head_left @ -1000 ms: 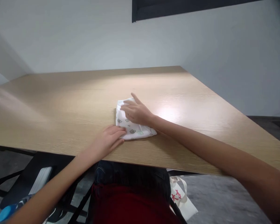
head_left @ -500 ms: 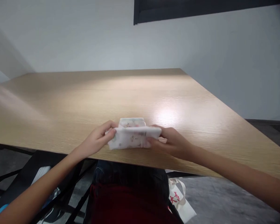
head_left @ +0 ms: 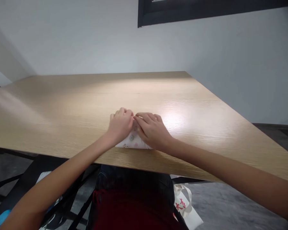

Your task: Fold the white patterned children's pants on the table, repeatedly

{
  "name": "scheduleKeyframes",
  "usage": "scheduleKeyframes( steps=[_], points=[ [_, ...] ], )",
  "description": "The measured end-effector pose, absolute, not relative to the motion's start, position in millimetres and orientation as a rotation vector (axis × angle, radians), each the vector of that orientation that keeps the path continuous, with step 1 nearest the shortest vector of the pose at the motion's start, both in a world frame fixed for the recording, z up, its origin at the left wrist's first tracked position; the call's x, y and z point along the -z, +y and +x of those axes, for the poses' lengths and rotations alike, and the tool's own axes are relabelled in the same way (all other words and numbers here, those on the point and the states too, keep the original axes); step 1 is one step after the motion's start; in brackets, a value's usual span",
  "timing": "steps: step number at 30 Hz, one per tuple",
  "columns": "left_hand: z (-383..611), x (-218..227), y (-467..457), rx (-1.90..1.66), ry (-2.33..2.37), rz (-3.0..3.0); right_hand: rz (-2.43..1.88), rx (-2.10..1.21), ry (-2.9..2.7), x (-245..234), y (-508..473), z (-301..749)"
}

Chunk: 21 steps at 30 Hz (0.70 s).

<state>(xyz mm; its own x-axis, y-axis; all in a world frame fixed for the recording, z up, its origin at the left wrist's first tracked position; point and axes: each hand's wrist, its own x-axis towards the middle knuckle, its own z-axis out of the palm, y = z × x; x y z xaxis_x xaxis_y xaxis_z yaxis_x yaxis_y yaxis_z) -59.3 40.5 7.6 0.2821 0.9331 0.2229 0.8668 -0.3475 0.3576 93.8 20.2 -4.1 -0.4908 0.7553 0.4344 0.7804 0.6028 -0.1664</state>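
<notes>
A folded white cloth (head_left: pixel 134 140) with a small coloured print lies near the front edge of the wooden table. Over its left part is my left hand (head_left: pixel 122 124), fingers curled down at the far side. My right hand (head_left: pixel 151 127) covers the right part, its fingers bent and pressed together over the far edge. The two hands meet at the middle, thumbs side by side. Between the wrists the near strip of cloth shows; most of the rest is hidden under the hands.
The wooden table (head_left: pixel 86 92) reaches back to a grey wall (head_left: pixel 86 38) with a dark frame (head_left: pixel 182 14). Below its front edge, a white bag (head_left: pixel 188 209) with red characters rests at right. A dark chair (head_left: pixel 21 185) stands at left.
Both hands have come together and moved slightly away from me. The raised flap of cloth has been folded down flat, and the hands have turned from holding its ends to covering its far edge.
</notes>
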Motion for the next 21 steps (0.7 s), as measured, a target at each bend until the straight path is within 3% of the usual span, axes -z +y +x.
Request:
scheduleKeyframes(
  steps=[5,9,14,21],
  points=[
    [-58,9,56,-0.564,1.455,2.445,-1.381,-0.159,-2.461,16,35,102],
    [-94,18,55,-0.604,1.407,2.332,-1.277,-0.309,-2.368,24,25,137],
    [-117,2,50,-0.639,1.348,2.119,-1.330,-0.659,-2.013,28,-24,152],
    [-103,-8,15,-0.580,1.146,1.736,-1.276,-0.748,-1.977,32,-13,139]
  ],
)
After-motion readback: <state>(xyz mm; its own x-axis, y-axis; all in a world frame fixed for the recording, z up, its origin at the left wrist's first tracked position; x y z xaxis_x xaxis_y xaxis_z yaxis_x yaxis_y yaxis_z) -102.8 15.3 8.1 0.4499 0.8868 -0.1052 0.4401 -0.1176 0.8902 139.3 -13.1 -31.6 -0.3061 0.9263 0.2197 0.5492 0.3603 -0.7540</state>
